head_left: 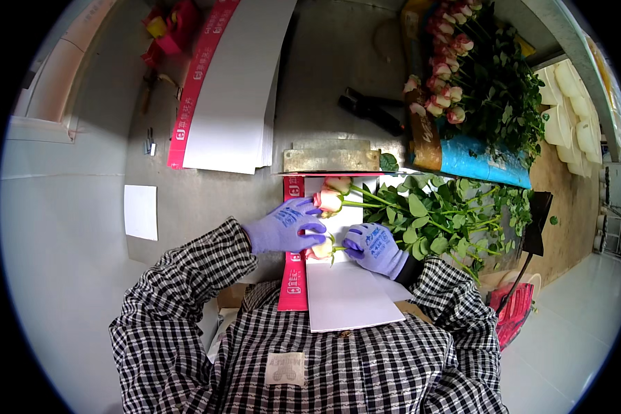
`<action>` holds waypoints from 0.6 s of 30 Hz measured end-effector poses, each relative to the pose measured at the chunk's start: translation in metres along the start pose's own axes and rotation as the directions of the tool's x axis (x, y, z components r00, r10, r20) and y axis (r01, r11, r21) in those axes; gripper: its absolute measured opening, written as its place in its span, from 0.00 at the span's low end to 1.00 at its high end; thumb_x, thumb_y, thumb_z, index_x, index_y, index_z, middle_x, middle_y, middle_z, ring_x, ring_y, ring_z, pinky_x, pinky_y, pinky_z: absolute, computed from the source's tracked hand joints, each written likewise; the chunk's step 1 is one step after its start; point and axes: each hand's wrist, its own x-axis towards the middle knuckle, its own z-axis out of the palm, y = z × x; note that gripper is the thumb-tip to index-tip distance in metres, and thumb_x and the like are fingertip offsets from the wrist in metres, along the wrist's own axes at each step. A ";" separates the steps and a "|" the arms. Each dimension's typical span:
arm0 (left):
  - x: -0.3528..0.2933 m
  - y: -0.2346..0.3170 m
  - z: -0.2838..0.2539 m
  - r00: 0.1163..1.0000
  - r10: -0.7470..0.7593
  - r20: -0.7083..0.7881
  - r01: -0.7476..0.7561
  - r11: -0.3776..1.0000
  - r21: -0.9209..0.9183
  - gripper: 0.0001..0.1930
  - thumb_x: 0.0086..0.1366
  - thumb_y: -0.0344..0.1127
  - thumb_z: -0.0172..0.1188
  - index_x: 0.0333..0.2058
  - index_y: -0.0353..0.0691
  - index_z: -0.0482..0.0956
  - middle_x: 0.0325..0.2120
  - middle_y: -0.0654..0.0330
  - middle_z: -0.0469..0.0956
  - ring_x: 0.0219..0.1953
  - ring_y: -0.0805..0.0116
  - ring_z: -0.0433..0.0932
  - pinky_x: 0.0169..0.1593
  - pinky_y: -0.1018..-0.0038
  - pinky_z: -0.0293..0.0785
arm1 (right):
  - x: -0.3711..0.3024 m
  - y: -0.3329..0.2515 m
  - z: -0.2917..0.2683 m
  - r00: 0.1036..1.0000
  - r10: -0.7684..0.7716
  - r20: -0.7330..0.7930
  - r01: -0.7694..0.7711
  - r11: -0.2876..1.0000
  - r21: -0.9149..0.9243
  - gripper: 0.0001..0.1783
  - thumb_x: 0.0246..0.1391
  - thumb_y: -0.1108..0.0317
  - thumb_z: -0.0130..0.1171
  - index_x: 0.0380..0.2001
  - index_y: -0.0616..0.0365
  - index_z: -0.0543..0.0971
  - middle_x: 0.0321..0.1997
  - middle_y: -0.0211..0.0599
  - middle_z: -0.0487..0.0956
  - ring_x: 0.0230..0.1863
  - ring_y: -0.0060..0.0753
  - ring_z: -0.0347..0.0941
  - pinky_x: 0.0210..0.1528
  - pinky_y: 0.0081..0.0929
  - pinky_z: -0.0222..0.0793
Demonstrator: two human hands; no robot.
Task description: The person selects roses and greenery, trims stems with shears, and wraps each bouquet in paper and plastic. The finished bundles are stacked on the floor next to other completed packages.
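Note:
My left hand, in a purple work glove, lies over the pink-edged paper with its fingers apart. Its fingertips touch or nearly touch the pale pink rose heads. Curled around the stem of the nearer rose is my right hand, gloved alike; its fingertips are partly hidden. Another rose rests just beyond, with one more rose head behind it. Their leafy stems stretch to the right. Beneath the flowers lies a white wrapping sheet with a pink printed strip along its left side.
A metal block stands beyond the sheet. White pink-edged sheets are stacked far left; a small white card lies nearer. A black-handled tool lies at the back. Many roses sit on blue-brown wrapping far right.

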 end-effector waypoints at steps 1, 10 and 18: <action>0.000 0.015 -0.005 0.999 -0.043 -0.029 0.044 0.999 0.032 0.16 0.52 0.45 0.60 0.39 0.47 0.81 0.49 0.53 0.71 0.57 0.51 0.64 0.62 0.57 0.56 | 0.001 0.001 -0.001 0.998 -0.023 0.060 0.024 0.999 -0.024 0.07 0.50 0.61 0.54 0.33 0.48 0.75 0.40 0.32 0.75 0.39 0.37 0.74 0.39 0.37 0.69; -0.015 0.053 0.020 0.947 -0.221 -0.233 0.219 0.975 -0.036 0.20 0.45 0.51 0.68 0.38 0.52 0.81 0.47 0.54 0.69 0.56 0.45 0.63 0.61 0.53 0.56 | 0.018 -0.007 -0.051 0.902 0.127 -0.413 -0.116 0.992 0.051 0.13 0.55 0.63 0.56 0.44 0.51 0.77 0.37 0.36 0.77 0.33 0.39 0.75 0.35 0.30 0.71; -0.027 0.057 0.029 0.791 -0.564 -0.239 0.568 0.821 -0.059 0.28 0.42 0.55 0.70 0.39 0.46 0.75 0.44 0.57 0.67 0.50 0.54 0.64 0.54 0.57 0.59 | 0.003 0.001 -0.021 0.971 0.233 -0.053 -0.227 0.969 0.100 0.11 0.53 0.60 0.55 0.40 0.46 0.76 0.34 0.34 0.74 0.32 0.41 0.74 0.33 0.37 0.69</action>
